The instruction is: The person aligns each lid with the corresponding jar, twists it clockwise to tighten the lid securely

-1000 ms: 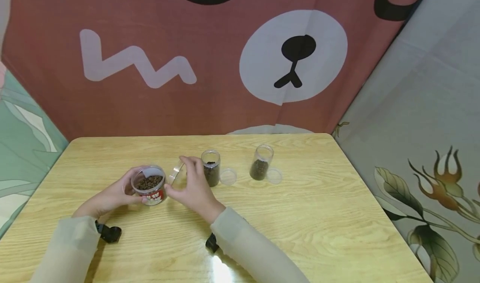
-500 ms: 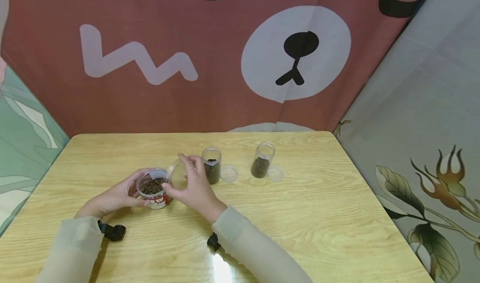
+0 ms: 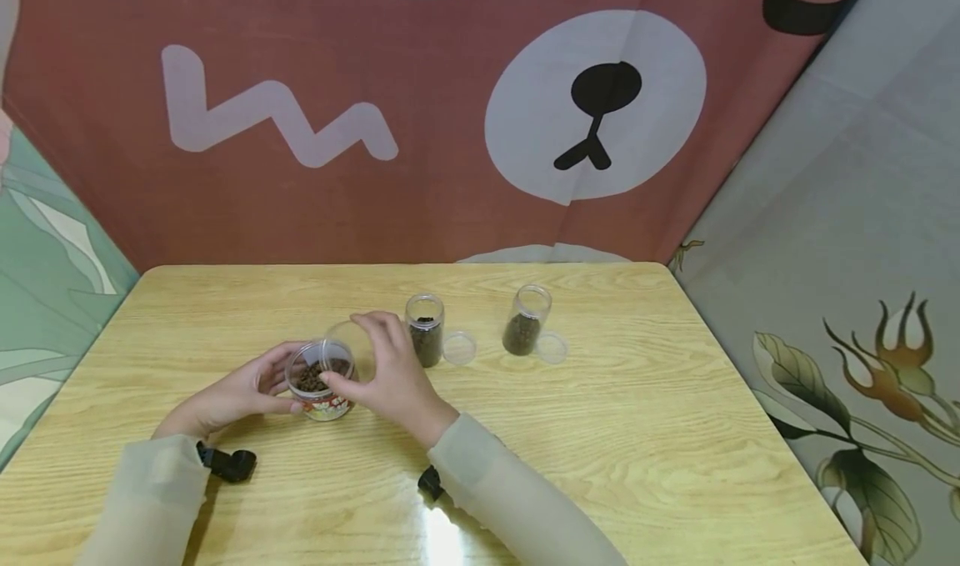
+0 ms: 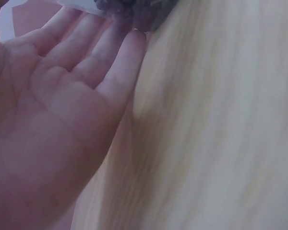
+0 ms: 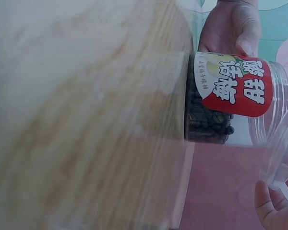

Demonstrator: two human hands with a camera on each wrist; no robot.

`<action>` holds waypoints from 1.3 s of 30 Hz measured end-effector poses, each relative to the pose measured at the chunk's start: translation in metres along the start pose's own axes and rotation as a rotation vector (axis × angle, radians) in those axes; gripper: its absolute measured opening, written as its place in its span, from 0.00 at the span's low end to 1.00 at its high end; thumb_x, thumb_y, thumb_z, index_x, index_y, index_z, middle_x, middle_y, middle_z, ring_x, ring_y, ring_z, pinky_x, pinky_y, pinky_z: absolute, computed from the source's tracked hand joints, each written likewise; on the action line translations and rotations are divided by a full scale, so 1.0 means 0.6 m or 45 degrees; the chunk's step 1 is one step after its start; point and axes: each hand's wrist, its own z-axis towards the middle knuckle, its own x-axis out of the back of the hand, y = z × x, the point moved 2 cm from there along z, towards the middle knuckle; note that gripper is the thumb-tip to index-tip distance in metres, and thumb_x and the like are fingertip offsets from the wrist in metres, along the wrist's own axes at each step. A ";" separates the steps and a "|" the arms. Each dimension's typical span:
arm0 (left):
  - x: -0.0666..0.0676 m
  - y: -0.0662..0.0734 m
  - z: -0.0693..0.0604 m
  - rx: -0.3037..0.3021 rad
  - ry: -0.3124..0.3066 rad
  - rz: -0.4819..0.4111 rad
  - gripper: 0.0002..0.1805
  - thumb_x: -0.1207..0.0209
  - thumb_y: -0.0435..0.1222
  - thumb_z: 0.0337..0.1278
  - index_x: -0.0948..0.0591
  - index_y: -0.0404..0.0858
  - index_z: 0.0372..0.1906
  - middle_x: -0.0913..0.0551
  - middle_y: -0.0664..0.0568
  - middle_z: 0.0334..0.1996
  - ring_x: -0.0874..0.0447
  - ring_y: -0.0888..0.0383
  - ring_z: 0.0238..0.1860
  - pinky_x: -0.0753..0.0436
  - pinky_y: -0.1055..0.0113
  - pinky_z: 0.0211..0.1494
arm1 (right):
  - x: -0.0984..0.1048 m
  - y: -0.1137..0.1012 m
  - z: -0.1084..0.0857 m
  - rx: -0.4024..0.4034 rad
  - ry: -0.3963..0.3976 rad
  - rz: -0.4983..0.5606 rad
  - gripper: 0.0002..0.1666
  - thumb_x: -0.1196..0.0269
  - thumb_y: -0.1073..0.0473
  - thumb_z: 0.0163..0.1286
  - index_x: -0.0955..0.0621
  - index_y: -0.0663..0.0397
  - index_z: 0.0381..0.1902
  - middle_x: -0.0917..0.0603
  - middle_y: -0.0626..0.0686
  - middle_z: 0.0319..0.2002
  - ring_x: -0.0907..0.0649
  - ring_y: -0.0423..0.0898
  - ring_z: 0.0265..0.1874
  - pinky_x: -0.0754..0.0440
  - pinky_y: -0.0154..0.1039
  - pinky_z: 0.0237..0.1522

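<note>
Two hands are busy at one wide jar [image 3: 325, 405], which stands on the left side of the desk [image 3: 600, 441] with its mouth uncovered and small brown pieces [image 3: 307, 378] inside. My left hand [image 3: 243, 388] grasps it by the side, thumb in front and fingers reaching behind. My right hand [image 3: 393, 373] pinches the clear lid [image 3: 354, 345] by its edge, tilted over the right side of the mouth. I cannot tell whether the lid touches the rim.

That tilt looks like my main worry. If I pushed down with one edge lower than the other, I think the lid would catch crooked or skid off the rim. A hard push on one side could also tip the jar, should my left hand be loose, and spill the pieces. My right thumb lies near the rim too, so it might get trapped between lid and jar. Thin, smooth plastic may slip from a pinch.

Behind my right knuckles, just beside them, stands the nearer tall jar [image 3: 427, 345], lidless and part filled; drawing my hand back carelessly could knock it over. The farther tall jar [image 3: 522, 335] seems safer. Beside them lie two loose lids [image 3: 459, 348], which a sleeve could sweep away.
</note>
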 end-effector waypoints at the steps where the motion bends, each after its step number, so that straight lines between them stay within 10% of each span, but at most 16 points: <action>1: -0.001 0.000 0.000 -0.007 0.003 0.003 0.42 0.37 0.22 0.62 0.43 0.35 0.77 0.31 0.63 0.68 0.31 0.73 0.67 0.26 0.75 0.64 | 0.001 -0.001 0.000 -0.003 -0.011 -0.005 0.46 0.28 0.39 0.63 0.31 0.53 0.72 0.32 0.53 0.66 0.33 0.46 0.66 0.27 0.41 0.67; 21: -0.015 -0.001 0.013 0.037 0.055 0.012 0.43 0.37 0.25 0.64 0.49 0.25 0.77 0.33 0.43 0.70 0.27 0.72 0.64 0.21 0.73 0.60 | -0.004 -0.021 0.022 0.019 -0.138 -0.152 0.45 0.28 0.32 0.60 0.24 0.48 0.69 0.28 0.48 0.63 0.32 0.46 0.63 0.26 0.34 0.60; 39: -0.008 -0.019 0.010 0.105 0.060 -0.036 0.47 0.38 0.26 0.66 0.55 0.26 0.79 0.30 0.64 0.66 0.26 0.72 0.63 0.22 0.74 0.60 | -0.021 -0.020 0.026 -0.026 -0.182 -0.190 0.44 0.30 0.30 0.60 0.23 0.46 0.68 0.28 0.46 0.63 0.31 0.43 0.59 0.23 0.31 0.56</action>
